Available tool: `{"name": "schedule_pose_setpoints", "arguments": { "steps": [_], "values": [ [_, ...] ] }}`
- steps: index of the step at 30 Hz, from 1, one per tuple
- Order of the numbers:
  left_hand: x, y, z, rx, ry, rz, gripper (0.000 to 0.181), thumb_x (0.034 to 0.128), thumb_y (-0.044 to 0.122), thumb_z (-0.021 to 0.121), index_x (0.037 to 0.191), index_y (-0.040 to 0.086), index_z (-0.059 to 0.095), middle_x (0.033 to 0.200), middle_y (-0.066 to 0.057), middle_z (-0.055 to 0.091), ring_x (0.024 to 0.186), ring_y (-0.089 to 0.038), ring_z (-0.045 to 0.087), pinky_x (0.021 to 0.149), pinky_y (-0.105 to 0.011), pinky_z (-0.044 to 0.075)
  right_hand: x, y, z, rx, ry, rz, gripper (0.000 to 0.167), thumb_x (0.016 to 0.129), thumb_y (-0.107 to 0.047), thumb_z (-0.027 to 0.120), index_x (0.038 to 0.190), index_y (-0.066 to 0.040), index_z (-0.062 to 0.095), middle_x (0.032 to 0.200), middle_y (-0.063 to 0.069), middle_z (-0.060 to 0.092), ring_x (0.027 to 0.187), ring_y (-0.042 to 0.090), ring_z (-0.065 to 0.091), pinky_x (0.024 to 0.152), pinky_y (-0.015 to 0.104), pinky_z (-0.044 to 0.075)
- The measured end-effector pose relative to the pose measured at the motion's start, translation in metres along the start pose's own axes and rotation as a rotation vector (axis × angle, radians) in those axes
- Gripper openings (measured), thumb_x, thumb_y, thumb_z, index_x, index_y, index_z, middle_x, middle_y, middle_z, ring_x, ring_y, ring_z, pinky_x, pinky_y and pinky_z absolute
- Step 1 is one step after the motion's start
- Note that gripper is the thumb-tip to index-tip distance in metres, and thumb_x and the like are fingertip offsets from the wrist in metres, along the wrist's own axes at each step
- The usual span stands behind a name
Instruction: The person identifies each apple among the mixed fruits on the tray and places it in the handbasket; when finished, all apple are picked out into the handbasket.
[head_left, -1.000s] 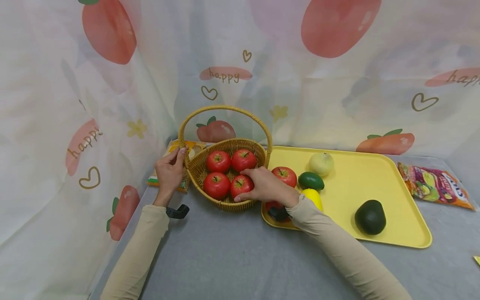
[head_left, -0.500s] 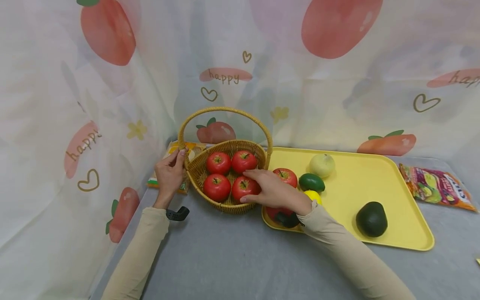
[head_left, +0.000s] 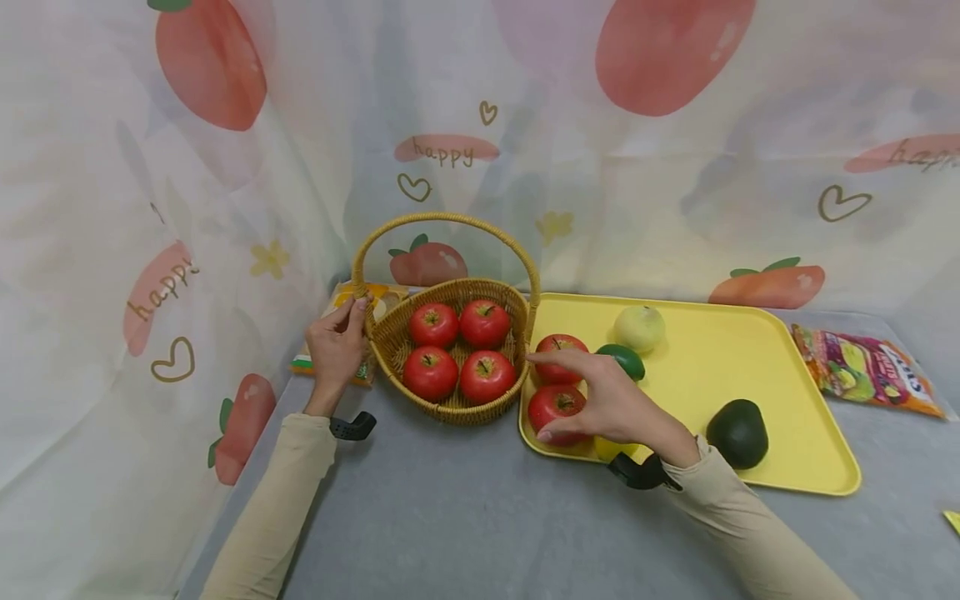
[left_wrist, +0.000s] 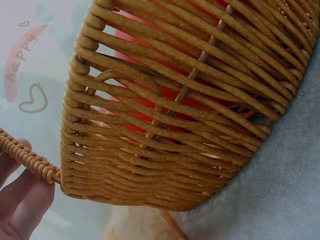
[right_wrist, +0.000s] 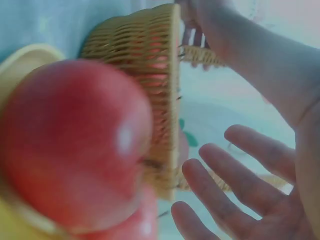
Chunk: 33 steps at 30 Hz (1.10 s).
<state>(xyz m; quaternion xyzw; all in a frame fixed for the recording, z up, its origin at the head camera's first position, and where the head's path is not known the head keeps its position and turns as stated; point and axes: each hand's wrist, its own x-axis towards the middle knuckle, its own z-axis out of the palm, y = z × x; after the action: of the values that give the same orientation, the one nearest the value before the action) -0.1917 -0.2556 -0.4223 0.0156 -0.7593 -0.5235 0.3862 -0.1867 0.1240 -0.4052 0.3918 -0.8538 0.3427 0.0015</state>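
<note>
My left hand [head_left: 337, 346] pinches the lower left end of the handle of the wicker basket [head_left: 465, 414]; the left wrist view shows the fingers [left_wrist: 30, 195] on the handle beside the woven wall. Several red apples, among them one at the front right [head_left: 487, 377], lie inside the basket. Over the left end of the yellow tray [head_left: 697, 358], my right hand [head_left: 611, 400] is spread around a red apple [head_left: 553, 406], thumb at its near side. In the right wrist view the fingers [right_wrist: 235, 175] are apart from that apple [right_wrist: 75, 145].
On the tray are another apple [head_left: 560, 357], a green fruit [head_left: 624, 361], a pale round one [head_left: 640, 328], a yellow one [head_left: 611, 448] and a dark green one [head_left: 738, 434]. One snack bag [head_left: 866, 371] lies right of the tray, another package [head_left: 303, 360] behind my left hand.
My right hand has let go of the front right apple in the basket and moved right, over the tray. The left hand stays on the handle.
</note>
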Motion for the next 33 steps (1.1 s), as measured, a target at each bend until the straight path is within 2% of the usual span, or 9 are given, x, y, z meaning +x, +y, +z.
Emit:
{"name": "schedule_pose_setpoints", "arguments": {
  "steps": [6,8,10,13,15,21,29,33],
  "values": [
    [-0.001,0.0,-0.001,-0.012,-0.009,-0.004,0.03,0.1058,0.008,0.066,0.126,-0.014,0.068,0.114,-0.028,0.076,0.101,-0.037,0.074,0.08,-0.004,0.052,-0.018,0.013,0.004,-0.022,0.016,0.014,0.097,0.059,-0.04,0.106,0.143,-0.011,0.067,0.139,0.003,0.072,0.128,0.026,0.064,0.1,0.054,0.06],
    [-0.001,0.0,-0.001,-0.017,-0.01,-0.009,0.03,0.1058,0.008,0.066,0.127,-0.013,0.068,0.114,-0.028,0.076,0.1,-0.029,0.075,0.08,-0.004,0.052,-0.022,0.016,0.006,-0.046,0.026,0.005,0.098,0.058,-0.038,0.107,0.142,-0.01,0.067,0.139,0.003,0.072,0.127,0.025,0.065,0.101,0.054,0.059],
    [-0.001,0.0,0.0,-0.014,-0.008,-0.014,0.03,0.1058,0.008,0.066,0.127,-0.013,0.069,0.115,-0.028,0.076,0.097,-0.012,0.075,0.08,-0.004,0.052,-0.024,0.02,0.009,-0.068,0.037,-0.01,0.097,0.057,-0.038,0.107,0.141,-0.008,0.068,0.137,0.005,0.072,0.124,0.025,0.066,0.1,0.053,0.059],
    [-0.001,0.001,0.0,-0.016,-0.003,-0.016,0.03,0.1059,0.008,0.066,0.127,-0.013,0.069,0.115,-0.029,0.075,0.092,0.012,0.069,0.08,-0.003,0.051,-0.027,0.023,0.012,-0.084,0.05,-0.023,0.093,0.058,-0.037,0.107,0.138,-0.006,0.069,0.133,0.007,0.073,0.119,0.026,0.068,0.097,0.051,0.06],
    [0.0,0.001,0.0,-0.017,-0.001,-0.015,0.029,0.1059,0.007,0.065,0.127,-0.014,0.068,0.115,-0.03,0.074,0.09,0.02,0.065,0.079,-0.002,0.051,-0.027,0.025,0.014,-0.094,0.055,-0.026,0.09,0.06,-0.037,0.106,0.136,-0.005,0.07,0.131,0.008,0.074,0.116,0.026,0.069,0.095,0.051,0.06],
    [0.0,0.001,0.0,-0.034,0.0,-0.01,0.03,0.105,0.006,0.067,0.126,-0.015,0.068,0.114,-0.032,0.074,0.09,0.019,0.066,0.079,-0.003,0.052,-0.029,0.027,0.015,-0.093,0.033,0.016,0.086,0.064,-0.04,0.104,0.135,-0.008,0.07,0.13,0.009,0.073,0.116,0.029,0.067,0.093,0.053,0.061],
    [0.0,0.0,0.0,-0.012,-0.002,-0.04,0.03,0.1065,0.008,0.065,0.127,-0.014,0.068,0.116,-0.028,0.075,0.091,0.022,0.063,0.081,-0.002,0.051,-0.031,0.025,0.016,-0.087,0.003,0.045,0.087,0.063,-0.043,0.104,0.136,-0.01,0.071,0.132,0.009,0.071,0.12,0.03,0.064,0.097,0.055,0.059],
    [0.002,-0.016,0.002,-0.019,-0.002,-0.037,0.031,0.106,0.009,0.066,0.128,-0.012,0.068,0.116,-0.028,0.075,0.091,0.02,0.065,0.081,-0.003,0.052,-0.032,0.025,0.017,-0.099,-0.024,0.06,0.089,0.063,-0.041,0.104,0.138,-0.008,0.069,0.132,0.01,0.071,0.12,0.031,0.065,0.099,0.056,0.057]
  ]
}}
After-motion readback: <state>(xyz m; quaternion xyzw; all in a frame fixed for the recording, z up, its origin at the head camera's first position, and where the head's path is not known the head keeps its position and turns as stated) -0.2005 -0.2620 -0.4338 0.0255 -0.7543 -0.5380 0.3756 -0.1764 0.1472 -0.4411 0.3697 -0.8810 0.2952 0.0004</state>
